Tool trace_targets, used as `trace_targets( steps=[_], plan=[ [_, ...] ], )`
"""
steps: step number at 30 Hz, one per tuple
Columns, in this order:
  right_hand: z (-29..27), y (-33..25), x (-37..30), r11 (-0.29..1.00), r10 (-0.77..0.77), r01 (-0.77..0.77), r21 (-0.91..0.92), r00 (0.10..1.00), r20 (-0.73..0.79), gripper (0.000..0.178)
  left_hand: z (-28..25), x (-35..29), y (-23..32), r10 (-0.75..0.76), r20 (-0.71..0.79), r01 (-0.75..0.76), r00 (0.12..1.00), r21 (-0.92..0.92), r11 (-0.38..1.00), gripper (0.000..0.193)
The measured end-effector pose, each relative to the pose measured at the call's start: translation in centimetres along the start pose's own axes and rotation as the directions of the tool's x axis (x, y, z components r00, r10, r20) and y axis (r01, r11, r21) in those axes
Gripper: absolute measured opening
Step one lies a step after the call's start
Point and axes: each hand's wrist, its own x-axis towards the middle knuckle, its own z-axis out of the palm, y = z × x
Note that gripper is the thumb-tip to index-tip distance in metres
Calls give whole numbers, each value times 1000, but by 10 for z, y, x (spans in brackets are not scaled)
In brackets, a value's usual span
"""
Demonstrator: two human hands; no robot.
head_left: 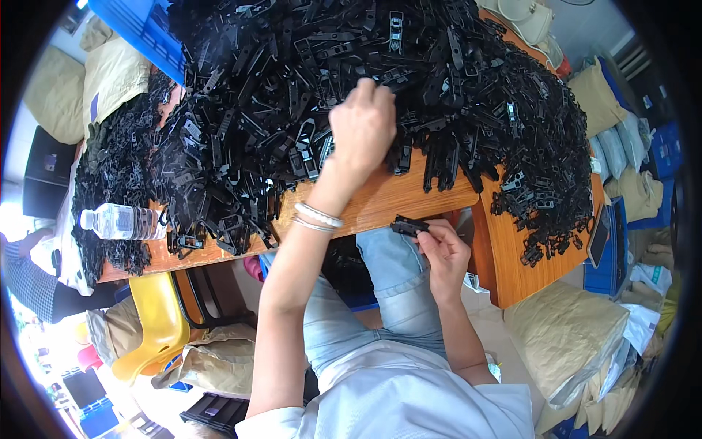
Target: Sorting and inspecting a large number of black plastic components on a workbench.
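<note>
Left of frame: a clear plastic water bottle point(121, 221) lies on the wooden worktop point(380, 205). Centre: the left hand point(362, 128) reaches into the large heap of black plastic clips point(292, 95), fingers curled together on pieces there. Lower right of centre: the right hand point(442, 252) pinches one small black plastic clip point(408, 226) between its fingers, just below the worktop edge.

top: pale blue short-sleeved | trousers: light blue jeans | left wrist: two thin silver bracelets point(317, 218)
</note>
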Motion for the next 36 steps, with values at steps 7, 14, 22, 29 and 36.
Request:
trace_targets(
  steps=[7,14,22,29,36],
  plan=[
    [-3,3,-4,998,60,-59,-31,997,55,8,8,0,4,-82,-39,82,996,-7,997,8],
    [-2,6,-3,995,95,-96,24,994,61,7,-13,46,-35,-105,345,30,933,218,976,17],
    [-3,6,-1,996,91,-90,-13,995,35,9,-15,54,-54,78,475,-138,877,93,986,11],
    [7,6,0,999,38,-38,-13,998,43,11,-8,54,-30,-354,438,302,827,185,935,20],
    [8,-10,17,989,-133,129,-68,989,-63,17,-53,9,-5,-545,407,662,733,-610,435,15]
  ],
)
